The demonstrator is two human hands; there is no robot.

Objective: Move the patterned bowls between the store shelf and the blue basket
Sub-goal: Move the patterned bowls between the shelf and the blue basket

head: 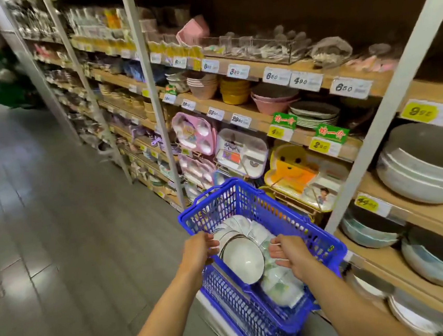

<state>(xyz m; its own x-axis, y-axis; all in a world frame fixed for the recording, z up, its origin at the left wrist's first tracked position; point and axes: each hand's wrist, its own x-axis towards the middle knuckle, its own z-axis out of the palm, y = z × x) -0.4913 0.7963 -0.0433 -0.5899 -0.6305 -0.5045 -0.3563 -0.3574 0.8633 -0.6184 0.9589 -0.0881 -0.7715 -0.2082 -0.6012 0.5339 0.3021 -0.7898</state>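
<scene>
Two bare forearms reach forward from the bottom edge. The left hand (200,251) is at the near left rim of the blue basket (327,239), and the right hand (290,253) is over its right half.

The floor (56,210) is grey plank-like tiling with patches of glare, and it runs down a dim aisle. The store shelf (259,121) lines the right side. It has pale wooden boards between white uprights (154,98), and price tags (276,76) hang on the front edges.

Inside the basket, a dark-rimmed white bowl (244,263) lies tipped on its side with its hollow facing the camera. More rimmed bowls are nested behind it. A stack of green-patterned bowls (280,286) lies just beside it, under the right wrist.

The left fingers are bent close together against the rims of the nested bowls, and blur hides whether they grip. The right fingers are slightly apart and loosely curved beside the stack, holding nothing.

On the shelf stand stacked pink bowls (204,85), yellow bowls (234,90), divided trays (195,132) propped upright, and wide grey-lined basins (426,169) nested at far right.
</scene>
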